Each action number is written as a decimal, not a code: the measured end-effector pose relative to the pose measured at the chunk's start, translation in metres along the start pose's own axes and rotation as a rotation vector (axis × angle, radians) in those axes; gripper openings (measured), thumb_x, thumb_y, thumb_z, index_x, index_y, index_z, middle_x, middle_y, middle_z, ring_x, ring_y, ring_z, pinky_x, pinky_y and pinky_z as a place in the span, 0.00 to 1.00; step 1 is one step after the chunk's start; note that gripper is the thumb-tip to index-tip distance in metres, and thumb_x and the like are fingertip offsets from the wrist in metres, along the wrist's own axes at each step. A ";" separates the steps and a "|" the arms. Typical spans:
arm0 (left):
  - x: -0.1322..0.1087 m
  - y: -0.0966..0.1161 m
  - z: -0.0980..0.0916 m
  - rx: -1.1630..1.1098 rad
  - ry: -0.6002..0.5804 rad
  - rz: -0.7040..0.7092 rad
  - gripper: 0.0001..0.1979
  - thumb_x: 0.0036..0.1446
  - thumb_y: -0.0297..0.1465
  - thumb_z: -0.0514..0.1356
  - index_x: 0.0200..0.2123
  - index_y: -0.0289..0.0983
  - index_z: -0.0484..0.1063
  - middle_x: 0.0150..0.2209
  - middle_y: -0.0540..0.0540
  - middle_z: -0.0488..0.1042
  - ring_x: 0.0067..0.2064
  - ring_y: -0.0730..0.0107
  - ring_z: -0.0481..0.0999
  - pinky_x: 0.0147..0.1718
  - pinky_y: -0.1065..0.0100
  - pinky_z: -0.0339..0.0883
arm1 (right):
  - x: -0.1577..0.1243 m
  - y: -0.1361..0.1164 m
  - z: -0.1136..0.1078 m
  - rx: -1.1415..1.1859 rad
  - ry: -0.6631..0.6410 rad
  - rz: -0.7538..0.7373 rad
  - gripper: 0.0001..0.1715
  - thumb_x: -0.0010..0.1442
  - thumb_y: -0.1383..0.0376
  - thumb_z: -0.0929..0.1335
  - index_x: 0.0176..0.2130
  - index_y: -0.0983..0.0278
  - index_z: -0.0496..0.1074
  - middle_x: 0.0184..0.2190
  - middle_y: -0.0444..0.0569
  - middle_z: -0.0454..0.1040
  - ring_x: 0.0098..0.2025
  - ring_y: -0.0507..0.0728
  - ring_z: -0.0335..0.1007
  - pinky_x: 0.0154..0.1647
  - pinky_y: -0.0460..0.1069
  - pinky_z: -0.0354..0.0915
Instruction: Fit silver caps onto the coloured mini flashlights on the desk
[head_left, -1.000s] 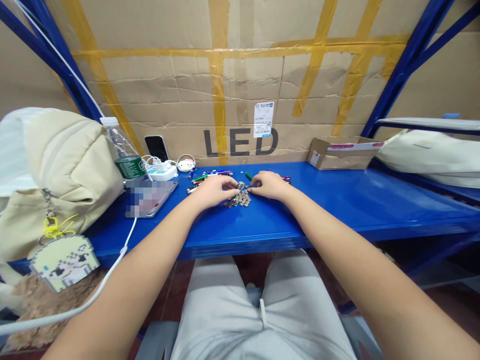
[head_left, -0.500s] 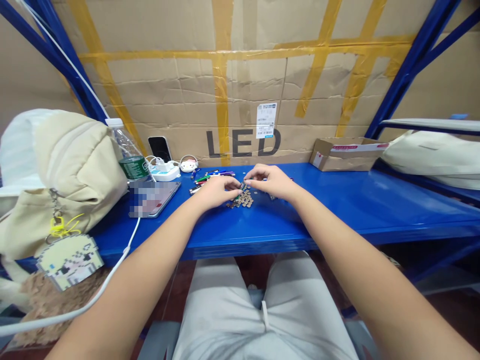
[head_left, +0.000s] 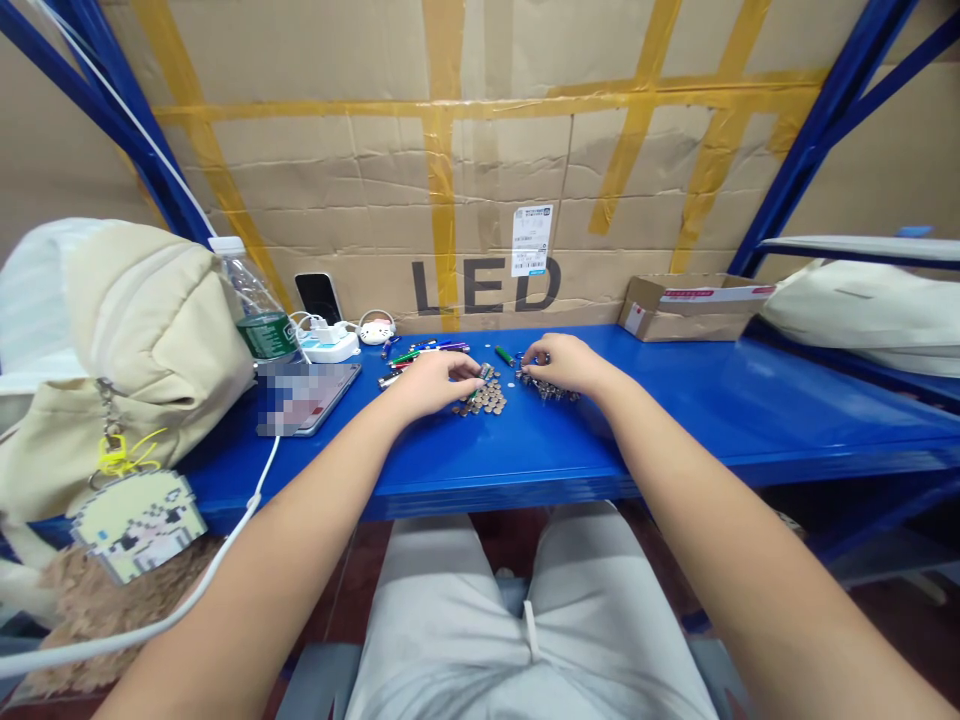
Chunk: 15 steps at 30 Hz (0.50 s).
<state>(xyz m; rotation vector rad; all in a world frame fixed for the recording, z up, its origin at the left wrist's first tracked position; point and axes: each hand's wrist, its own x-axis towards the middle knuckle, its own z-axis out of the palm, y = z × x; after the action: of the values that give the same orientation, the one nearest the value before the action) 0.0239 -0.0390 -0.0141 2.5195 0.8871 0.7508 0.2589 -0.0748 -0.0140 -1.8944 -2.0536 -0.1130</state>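
Observation:
A heap of small brown metal pieces (head_left: 486,398) lies on the blue shelf (head_left: 675,420) in front of me. My left hand (head_left: 433,378) rests at the heap's left edge, fingers curled and pinched on a small thin part I cannot make out. My right hand (head_left: 559,362) sits a little to the right over a second small pile of dark pieces (head_left: 551,390), fingertips curled down onto it. Several coloured pen-like sticks (head_left: 420,350) lie just behind my hands.
A phone (head_left: 304,397) lies left of the heap, with a charger block (head_left: 328,343), a water bottle (head_left: 255,305) and a cream bag (head_left: 142,330) further left. A small cardboard box (head_left: 694,305) stands at the back right. A taped cardboard wall marked LED closes the back.
My right hand lifted from the middle heap, then moved right and came down on the second pile. My left hand stayed at the heap's left edge.

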 end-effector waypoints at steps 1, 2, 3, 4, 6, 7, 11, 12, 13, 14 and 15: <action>0.000 -0.001 0.000 0.005 -0.003 0.004 0.12 0.52 0.35 0.61 0.38 0.36 0.76 0.39 0.45 0.79 0.40 0.64 0.77 0.42 0.63 0.70 | 0.001 0.000 0.002 -0.029 -0.014 0.002 0.14 0.55 0.61 0.67 0.40 0.60 0.78 0.38 0.50 0.77 0.38 0.57 0.70 0.37 0.49 0.61; 0.000 -0.001 0.000 0.008 -0.005 0.008 0.12 0.52 0.35 0.61 0.38 0.37 0.76 0.39 0.46 0.79 0.40 0.64 0.76 0.42 0.63 0.70 | 0.002 -0.001 0.003 -0.051 -0.027 0.002 0.14 0.56 0.60 0.66 0.41 0.59 0.77 0.39 0.50 0.77 0.39 0.58 0.70 0.38 0.49 0.61; 0.000 -0.001 0.000 0.009 -0.007 0.010 0.12 0.52 0.35 0.61 0.38 0.37 0.76 0.39 0.46 0.79 0.40 0.64 0.76 0.42 0.63 0.70 | 0.004 -0.002 0.005 -0.070 -0.040 0.003 0.14 0.56 0.60 0.66 0.41 0.59 0.77 0.40 0.50 0.77 0.41 0.58 0.70 0.39 0.49 0.61; 0.000 -0.001 0.001 0.010 -0.008 0.011 0.12 0.52 0.36 0.61 0.39 0.37 0.76 0.39 0.46 0.79 0.40 0.64 0.76 0.42 0.63 0.69 | 0.005 -0.003 0.006 -0.085 -0.051 0.006 0.14 0.57 0.60 0.65 0.40 0.58 0.78 0.41 0.50 0.76 0.42 0.58 0.70 0.39 0.49 0.61; 0.000 -0.001 0.001 0.017 -0.007 0.005 0.12 0.52 0.36 0.60 0.39 0.36 0.76 0.38 0.46 0.78 0.39 0.65 0.76 0.41 0.64 0.70 | 0.007 -0.005 0.008 -0.104 -0.059 0.015 0.13 0.57 0.61 0.65 0.38 0.59 0.78 0.42 0.50 0.76 0.43 0.59 0.70 0.40 0.49 0.61; 0.000 0.000 0.001 0.023 -0.005 0.001 0.12 0.52 0.35 0.60 0.39 0.36 0.76 0.38 0.46 0.78 0.38 0.66 0.76 0.41 0.65 0.70 | 0.007 -0.005 0.009 -0.106 -0.057 0.019 0.13 0.57 0.61 0.65 0.37 0.59 0.78 0.42 0.50 0.77 0.43 0.59 0.71 0.40 0.49 0.61; -0.001 0.001 0.002 0.046 0.001 -0.017 0.13 0.52 0.34 0.59 0.40 0.36 0.76 0.37 0.46 0.78 0.35 0.68 0.75 0.38 0.67 0.70 | 0.008 -0.006 0.010 -0.062 -0.068 0.039 0.13 0.55 0.60 0.65 0.36 0.60 0.78 0.40 0.50 0.78 0.41 0.58 0.71 0.38 0.48 0.61; -0.001 0.001 0.002 0.051 0.000 -0.018 0.13 0.52 0.34 0.59 0.41 0.37 0.76 0.37 0.46 0.78 0.35 0.68 0.75 0.37 0.67 0.70 | 0.008 -0.006 0.011 -0.045 -0.074 0.050 0.13 0.55 0.60 0.65 0.35 0.61 0.78 0.38 0.50 0.78 0.40 0.58 0.72 0.37 0.48 0.61; -0.001 0.000 0.002 0.057 -0.002 -0.019 0.13 0.52 0.34 0.59 0.41 0.37 0.76 0.37 0.46 0.77 0.35 0.68 0.75 0.37 0.67 0.69 | 0.009 -0.007 0.011 -0.025 -0.082 0.062 0.13 0.54 0.60 0.65 0.34 0.61 0.78 0.37 0.49 0.78 0.38 0.57 0.72 0.36 0.47 0.61; 0.000 0.000 0.003 0.063 -0.004 -0.018 0.14 0.52 0.34 0.59 0.41 0.37 0.76 0.37 0.46 0.77 0.35 0.68 0.74 0.36 0.67 0.69 | 0.010 -0.007 0.011 -0.002 -0.094 0.073 0.13 0.53 0.61 0.65 0.34 0.61 0.78 0.36 0.49 0.78 0.37 0.56 0.72 0.34 0.47 0.61; 0.000 -0.001 0.003 0.070 -0.007 -0.017 0.14 0.52 0.34 0.58 0.41 0.38 0.76 0.37 0.47 0.77 0.34 0.68 0.74 0.36 0.67 0.69 | 0.011 -0.008 0.010 0.021 -0.111 0.083 0.12 0.52 0.61 0.66 0.33 0.61 0.78 0.34 0.49 0.79 0.35 0.56 0.72 0.32 0.46 0.61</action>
<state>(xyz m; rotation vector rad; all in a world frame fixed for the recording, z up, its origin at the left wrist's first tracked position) 0.0250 -0.0391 -0.0166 2.5703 0.9459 0.7166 0.2488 -0.0625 -0.0191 -2.0116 -2.0338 0.0347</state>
